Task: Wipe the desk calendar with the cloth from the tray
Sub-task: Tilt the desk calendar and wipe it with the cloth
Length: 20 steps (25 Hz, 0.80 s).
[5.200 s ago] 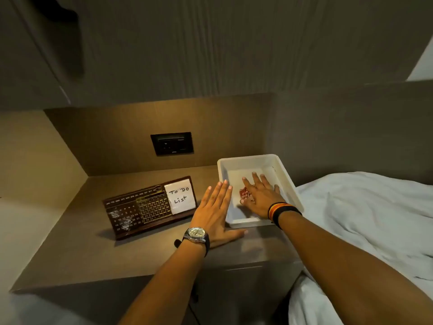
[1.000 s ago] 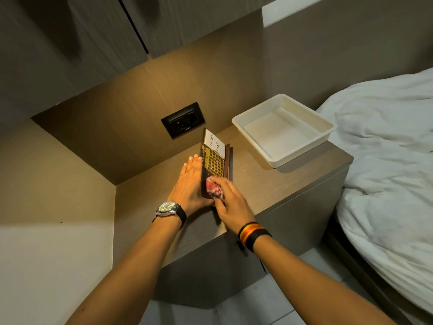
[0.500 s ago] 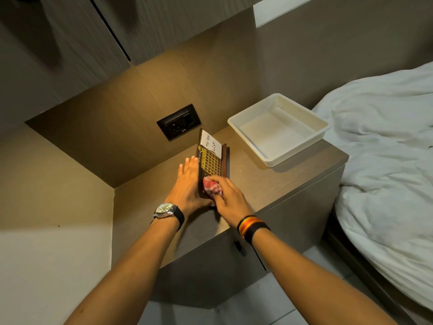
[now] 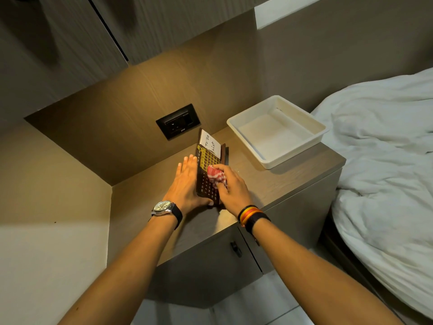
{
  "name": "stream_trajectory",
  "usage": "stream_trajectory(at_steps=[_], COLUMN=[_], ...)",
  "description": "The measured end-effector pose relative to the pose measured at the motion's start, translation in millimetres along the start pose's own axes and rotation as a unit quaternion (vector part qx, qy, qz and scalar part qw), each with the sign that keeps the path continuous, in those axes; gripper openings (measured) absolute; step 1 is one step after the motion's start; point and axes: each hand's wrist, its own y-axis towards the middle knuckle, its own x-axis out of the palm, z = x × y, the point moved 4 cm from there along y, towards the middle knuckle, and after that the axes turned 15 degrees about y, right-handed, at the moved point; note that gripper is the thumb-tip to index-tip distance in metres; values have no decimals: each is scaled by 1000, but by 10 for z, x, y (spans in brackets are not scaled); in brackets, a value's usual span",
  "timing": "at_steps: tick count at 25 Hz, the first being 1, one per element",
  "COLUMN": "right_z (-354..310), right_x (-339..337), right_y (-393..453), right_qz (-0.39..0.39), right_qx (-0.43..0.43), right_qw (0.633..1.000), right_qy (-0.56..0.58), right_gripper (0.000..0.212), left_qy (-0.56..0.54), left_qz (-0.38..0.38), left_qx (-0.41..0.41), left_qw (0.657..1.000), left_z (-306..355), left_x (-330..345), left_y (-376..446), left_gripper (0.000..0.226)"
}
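The dark wooden desk calendar (image 4: pixel 209 160) stands on the bedside cabinet, turned end-on to me, with a white "To Do List" note at its far end. My left hand (image 4: pixel 186 181) lies flat against its back, fingers straight, bracing it. My right hand (image 4: pixel 230 187) is closed on a bunched red-and-white checked cloth (image 4: pixel 216 175) and presses it on the calendar's front face near the middle. The white tray (image 4: pixel 276 133) sits empty at the cabinet's far right corner.
A black wall socket (image 4: pixel 178 121) is set in the wooden back panel behind the calendar. A bed with a rumpled white duvet (image 4: pixel 384 160) adjoins the cabinet on the right. Overhead cupboards hang above. The cabinet door has a small dark handle (image 4: pixel 235 249).
Since 5 s ago, the cloth left the tray and the calendar was turned end-on. Over the last second my right hand slid the cloth away from me along the calendar's face.
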Motion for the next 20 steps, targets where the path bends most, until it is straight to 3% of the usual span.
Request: stream_trajectory(at_steps=[8,13,17,20], right_z=[89,-103,10,4], right_x=[69,130,194,164], right_y=[-376,-43,-436,-289], right_qz=[-71,-17,-66,-54], right_qx=[-14,0,-59,-81], right_qw=[997,999,993,989], right_qy=[-37,-37,-79,-112], right_gripper=[52,52,57,59], left_qy=[-13,-20,-19,-11], left_qz=[15,12,15,10], left_qx=[0,-12,-7,1], left_qw=[1000,1000,1000,1000], left_z=[23,73,51,50], left_x=[-20,2,23,30], left_y=[-41,-28,-59,-46], left_gripper=[139,139,137,140])
